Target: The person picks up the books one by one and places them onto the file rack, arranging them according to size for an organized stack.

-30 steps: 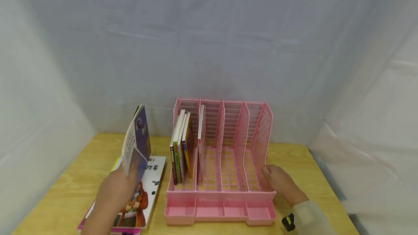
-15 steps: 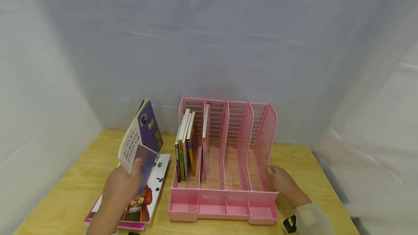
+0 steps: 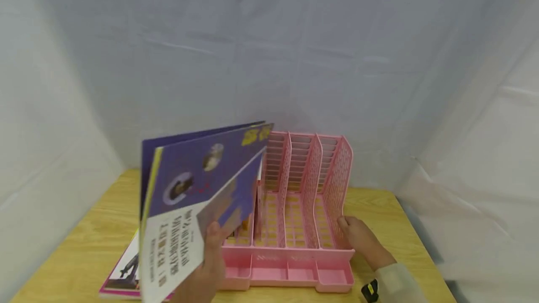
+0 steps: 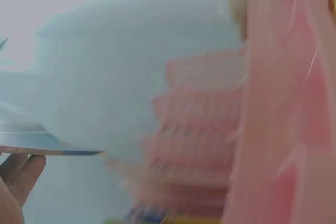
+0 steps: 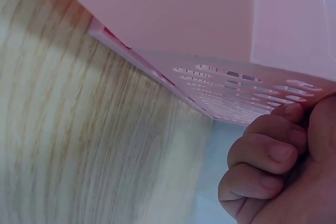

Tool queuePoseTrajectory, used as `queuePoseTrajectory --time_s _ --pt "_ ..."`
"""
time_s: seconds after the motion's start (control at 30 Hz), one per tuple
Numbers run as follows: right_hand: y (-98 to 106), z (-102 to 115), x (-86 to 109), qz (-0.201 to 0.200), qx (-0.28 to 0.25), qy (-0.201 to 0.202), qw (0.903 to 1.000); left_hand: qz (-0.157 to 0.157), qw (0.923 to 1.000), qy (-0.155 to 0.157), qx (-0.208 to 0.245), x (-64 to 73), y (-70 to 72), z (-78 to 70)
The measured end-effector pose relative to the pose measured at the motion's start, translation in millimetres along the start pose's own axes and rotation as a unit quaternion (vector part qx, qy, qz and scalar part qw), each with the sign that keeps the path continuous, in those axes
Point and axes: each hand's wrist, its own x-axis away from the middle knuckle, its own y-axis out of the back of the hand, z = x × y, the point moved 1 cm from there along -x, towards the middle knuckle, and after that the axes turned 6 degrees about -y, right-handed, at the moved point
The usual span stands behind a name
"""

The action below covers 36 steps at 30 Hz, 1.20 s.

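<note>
My left hand holds a purple-and-white picture book by its lower part, thumb across the cover. The book is raised and tilted in front of the left side of a pink file rack, hiding that side in the head view. Fingers lie under the book's edge in the blurred left wrist view. At the rack's right side panel, my right hand grips the front edge. Its curled fingers show close against the slotted panel in the right wrist view.
More books lie stacked on the wooden table at the left, partly covered by the raised book. A thin book stands in a rack slot. Small trays run along the rack's front. White sheeting encloses the table.
The left hand has brought the purple book right and nearer, turning its cover to the head camera; it now overlaps the rack's left slots. The right hand stays at the rack's side.
</note>
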Motion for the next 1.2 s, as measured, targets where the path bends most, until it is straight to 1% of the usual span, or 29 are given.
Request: queuePoseTrajectory --time_s 0.03,0.07,0.13,0.17,0.2,0.23,0.27,0.33,0.37,0.43,0.53,0.57,0.6,0.67,0.7,0.73,0.77,0.83,0.9,0.97,1.07,1.17,1.2 --pt "0.3 0.1 0.4 -0.002 0.002 0.001 1.0 0.006 0.9999 0.009 0.007 6.8 -8.1 -2.7" --pt "0.6 0.6 1.2 -0.003 0.004 0.002 1.0 0.02 0.9995 -0.003 0.022 12.0 -14.8 -2.1" --pt "0.0 2.1 1.9 -0.006 0.01 0.006 0.9999 0.044 0.9981 -0.005 0.042 23.1 -26.3 1.4" --pt "-0.4 2.7 2.3 -0.007 0.012 0.007 0.9999 0.053 0.9966 -0.012 0.061 26.8 -31.6 4.2" --pt "-1.1 3.1 2.1 -0.01 0.015 0.007 0.9998 0.067 0.9943 -0.027 0.079 28.7 -35.7 7.9" --pt "-1.5 2.6 1.6 -0.011 0.015 0.008 0.9998 0.084 0.9909 -0.049 0.093 30.1 -39.1 12.7" --pt "-1.8 2.5 0.9 -0.013 0.016 0.009 0.9997 0.092 0.9896 -0.059 0.094 31.1 -41.7 16.5" --pt "-1.5 2.9 -1.8 -0.015 0.018 0.012 0.9997 0.114 0.9901 -0.046 0.068 32.3 -46.0 21.7" --pt "-0.7 3.4 -3.3 -0.014 0.016 0.011 0.9997 0.129 0.9889 -0.035 0.065 32.7 -47.6 23.8" --pt "0.8 4.1 -5.7 -0.013 0.013 0.015 0.9997 0.141 0.9875 -0.047 0.052 32.6 -51.8 28.7" --pt "2.5 3.1 -6.9 -0.017 0.023 0.018 0.9994 0.16 0.984 -0.048 0.062 32.3 -59.5 35.2" --pt "2.6 2.1 -6.5 -0.02 0.027 0.02 0.9992 0.162 0.9834 -0.047 0.067 33.7 -62.1 37.6" --pt "2.5 1.0 -5.8 -0.023 0.032 0.024 0.999 0.158 0.9842 -0.054 0.06 35.8 -64.5 40.3" --pt "1.4 -1.6 -5.0 -0.017 0.037 0.019 0.999 0.166 0.9846 -0.033 0.043 42.3 -67.8 45.0" --pt "0.8 -2.6 -4.5 -0.014 0.037 0.019 0.999 0.175 0.9841 -0.024 0.02 46.3 -69.1 47.5" --pt "0.2 -3.3 -3.5 -0.013 0.035 0.018 0.9992 0.186 0.9824 -0.017 -0.011 51.2 -69.6 49.9" --pt "-0.4 -4.1 -3.1 -0.013 0.031 0.018 0.9993 0.197 0.9797 -0.014 -0.031 54.7 -70.4 52.6" --pt "-1.4 -4.9 -2.7 -0.009 0.025 0.011 0.9996 0.231 0.9699 -0.001 -0.078 59.3 -72.4 57.6" --pt "-1.9 -5.3 -2.3 -0.011 0.022 0.01 0.9996 0.27 0.9543 0.014 -0.127 61.6 -74.0 62.0" --pt "-2.7 -5.7 -2.6 -0.011 0.02 0.009 0.9997 0.305 0.9389 0.027 -0.158 62.1 -75.2 65.9" --pt "-3.6 -4.4 -3.4 -0.014 0.019 0.012 0.9997 0.354 0.9141 0.053 -0.19 61.3 -76.4 69.3" --pt "-5.1 -3.9 -3.9 -0.02 0.015 0.02 0.9995 0.386 0.8973 0.064 -0.204 58.7 -77.0 70.5" --pt "-5.7 -4.1 -3.6 -0.019 0.015 0.019 0.9995 0.392 0.8944 0.064 -0.206 57.3 -76.6 70.0"
